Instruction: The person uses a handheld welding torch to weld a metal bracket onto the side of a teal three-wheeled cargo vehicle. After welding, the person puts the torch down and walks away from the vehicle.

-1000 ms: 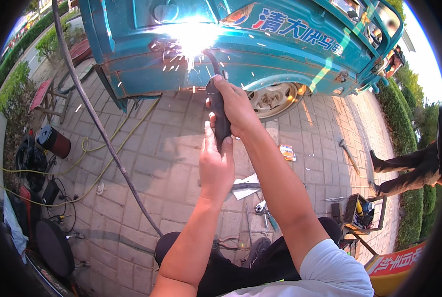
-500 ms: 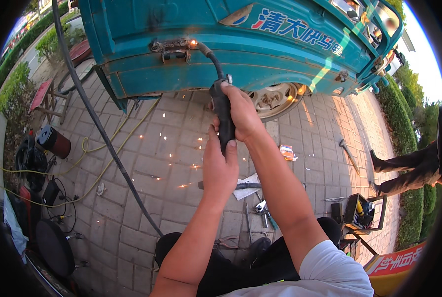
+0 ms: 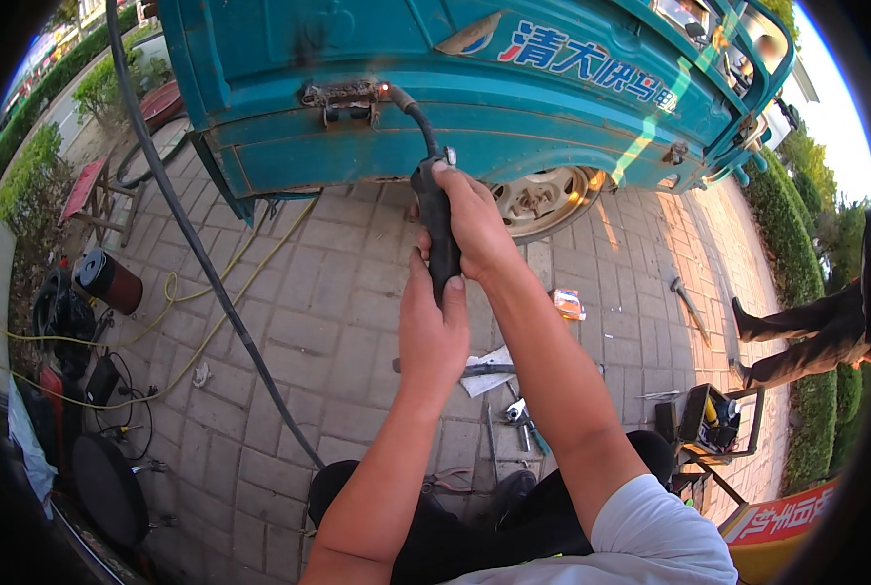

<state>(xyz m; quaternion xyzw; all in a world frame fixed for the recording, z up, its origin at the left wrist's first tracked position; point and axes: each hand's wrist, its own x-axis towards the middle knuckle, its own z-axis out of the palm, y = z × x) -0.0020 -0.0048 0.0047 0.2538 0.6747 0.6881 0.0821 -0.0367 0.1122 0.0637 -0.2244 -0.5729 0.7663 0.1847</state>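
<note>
Both my hands are wrapped round a black welding torch (image 3: 439, 226). My right hand (image 3: 473, 216) grips its upper part, thumb near the top of the handle. Below it, my left hand (image 3: 430, 327) holds the handle's lower end. The torch's bent neck reaches up to a rusty, scorched hinge (image 3: 346, 96) on the side panel of a teal cargo vehicle (image 3: 455, 107). At the nozzle tip a small red glow shows, at or very near the hinge's right end; whether they touch I cannot tell.
A thick black cable (image 3: 197, 239) hangs at the left. Yellow cords (image 3: 223, 283) cross the paving. Near my knees lie a ratchet (image 3: 516, 409) and pliers (image 3: 449, 480). At the right are a hammer (image 3: 690, 310), a toolbox (image 3: 713, 421) and another person's legs (image 3: 806, 341).
The bright flare at the nozzle has shrunk to a dim red glow. Sparks that were scattered over the paving are gone. My hands hold nearly the same place.
</note>
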